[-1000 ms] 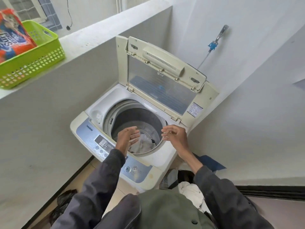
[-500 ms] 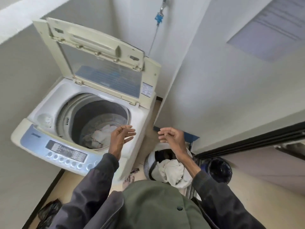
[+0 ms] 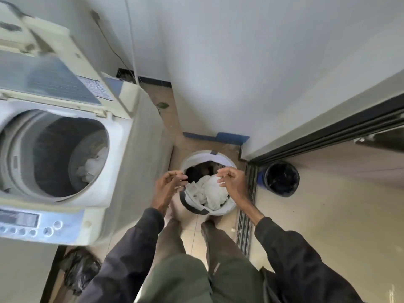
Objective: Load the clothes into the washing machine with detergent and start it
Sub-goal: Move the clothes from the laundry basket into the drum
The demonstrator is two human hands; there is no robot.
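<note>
Both hands have swung away from the drum since a second ago and now hang over the laundry basket (image 3: pixel 188 165) on the floor, and the view has turned right with them; the washing machine (image 3: pixel 122 149) stands at the left with its lid (image 3: pixel 43 68) up and a few pale garments (image 3: pixel 91 167) already in the drum. The left hand (image 3: pixel 168 185) hovers at the basket's near rim, fingers loosely curled and empty; the white clothes (image 3: pixel 207 191) lie heaped on darker ones inside; the right hand (image 3: pixel 232 182) hovers above them, fingers spread, gripping nothing. The cloth looks soft, light and limp, so it is probably best gathered in a bunch from the top folds; trailing ends may snag the rim. A dark bin (image 3: pixel 281 179) and a door track (image 3: pixel 247 206) sit to the right, clear of the way back to the drum.
</note>
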